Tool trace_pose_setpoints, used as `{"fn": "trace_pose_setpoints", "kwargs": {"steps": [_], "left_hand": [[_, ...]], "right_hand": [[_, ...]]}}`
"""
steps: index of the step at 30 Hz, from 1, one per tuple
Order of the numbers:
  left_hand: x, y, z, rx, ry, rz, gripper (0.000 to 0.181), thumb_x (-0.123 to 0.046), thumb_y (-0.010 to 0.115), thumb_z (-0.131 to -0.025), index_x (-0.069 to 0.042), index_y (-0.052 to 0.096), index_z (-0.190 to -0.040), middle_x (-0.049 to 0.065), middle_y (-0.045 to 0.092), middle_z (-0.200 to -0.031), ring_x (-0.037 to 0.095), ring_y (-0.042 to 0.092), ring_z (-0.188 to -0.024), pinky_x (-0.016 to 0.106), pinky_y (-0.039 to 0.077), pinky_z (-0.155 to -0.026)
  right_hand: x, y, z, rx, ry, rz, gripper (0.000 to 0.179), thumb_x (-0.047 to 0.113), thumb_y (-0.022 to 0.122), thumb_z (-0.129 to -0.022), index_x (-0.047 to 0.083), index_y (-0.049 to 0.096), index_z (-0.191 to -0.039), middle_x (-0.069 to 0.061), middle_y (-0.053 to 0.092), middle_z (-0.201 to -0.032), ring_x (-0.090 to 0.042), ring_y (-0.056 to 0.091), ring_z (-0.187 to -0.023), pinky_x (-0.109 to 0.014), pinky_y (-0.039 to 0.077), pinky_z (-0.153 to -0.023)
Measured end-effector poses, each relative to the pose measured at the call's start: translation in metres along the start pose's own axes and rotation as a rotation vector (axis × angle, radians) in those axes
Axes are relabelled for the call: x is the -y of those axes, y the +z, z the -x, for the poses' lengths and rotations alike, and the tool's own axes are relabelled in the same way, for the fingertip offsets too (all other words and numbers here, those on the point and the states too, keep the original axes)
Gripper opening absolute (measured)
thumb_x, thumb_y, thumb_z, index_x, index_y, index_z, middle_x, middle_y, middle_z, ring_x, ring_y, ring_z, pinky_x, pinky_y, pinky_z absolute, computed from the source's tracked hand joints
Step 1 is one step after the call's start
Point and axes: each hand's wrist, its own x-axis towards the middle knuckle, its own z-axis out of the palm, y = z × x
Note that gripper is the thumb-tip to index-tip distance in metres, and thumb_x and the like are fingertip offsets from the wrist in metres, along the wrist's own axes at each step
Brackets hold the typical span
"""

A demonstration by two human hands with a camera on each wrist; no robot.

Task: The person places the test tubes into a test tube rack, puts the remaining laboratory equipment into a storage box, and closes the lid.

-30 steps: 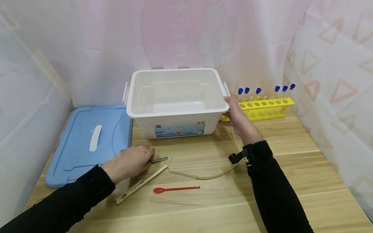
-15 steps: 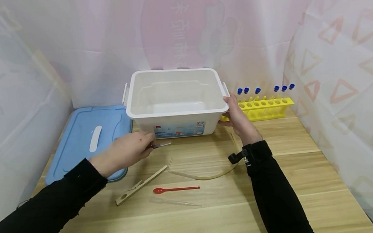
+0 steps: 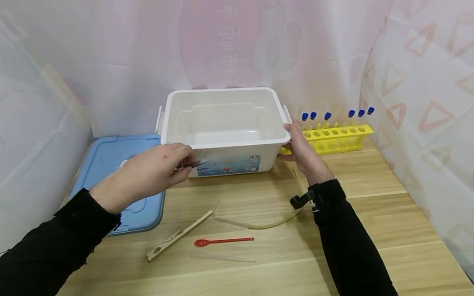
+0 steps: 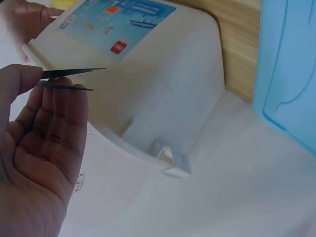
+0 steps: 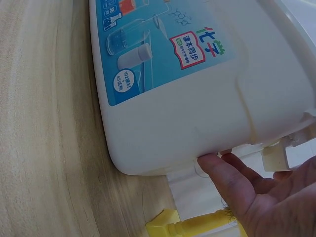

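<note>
My left hand (image 3: 150, 172) pinches metal tweezers (image 3: 199, 163) between thumb and fingertips, in front of the box's left front corner. In the left wrist view the two prongs of the tweezers (image 4: 74, 72) stand slightly apart and point away from the palm. The white plastic box (image 3: 228, 144), with a blue label on its front, stands upright without its lid; its visible inside holds nothing. Against the box's right side rests my right hand (image 3: 302, 151), below the handle. The right wrist view shows its fairly straight fingers (image 5: 227, 180) touching the wall.
A blue lid (image 3: 141, 217) lies at left, partly behind the left arm. On the wooden table are a wooden test tube clamp (image 3: 179, 236), bent tubing (image 3: 265, 225), a red spoon (image 3: 226, 240) and a clear dropper (image 3: 225, 257). A yellow rack (image 3: 337, 132) bears several blue-capped tubes.
My left hand has lifted the tweezers off the table and carried them up and forward to the box's front. My right hand has stayed at the box's right side.
</note>
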Motion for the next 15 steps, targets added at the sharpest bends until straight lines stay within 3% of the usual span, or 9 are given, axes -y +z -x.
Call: {"fn": "trace_pose_setpoints", "kwargs": {"steps": [7, 15], "left_hand": [[-0.001, -0.023, -0.004, -0.074, 0.004, 0.011, 0.005, -0.006, 0.074, -0.110, -0.010, 0.075, -0.114, 0.001, 0.078, -0.107, 0.009, 0.060, -0.077, 0.028, 0.052, -0.068], [0.002, -0.037, -0.015, -0.147, 0.028, -0.003, 0.005, -0.006, 0.074, -0.110, -0.009, 0.076, -0.114, 0.002, 0.080, -0.106, 0.013, 0.072, -0.086, 0.032, 0.058, -0.071]], "right_hand": [[0.000, 0.000, 0.000, 0.009, 0.005, 0.002, 0.077, 0.059, 0.033, -0.121, 0.037, 0.003, -0.188, -0.020, 0.023, -0.193, -0.053, 0.038, -0.176, -0.081, 0.041, -0.133], [0.001, 0.000, 0.003, 0.016, -0.002, 0.004, 0.079, 0.063, 0.035, -0.120, 0.038, 0.002, -0.188, -0.020, 0.023, -0.193, -0.052, 0.037, -0.176, -0.082, 0.041, -0.133]]}}
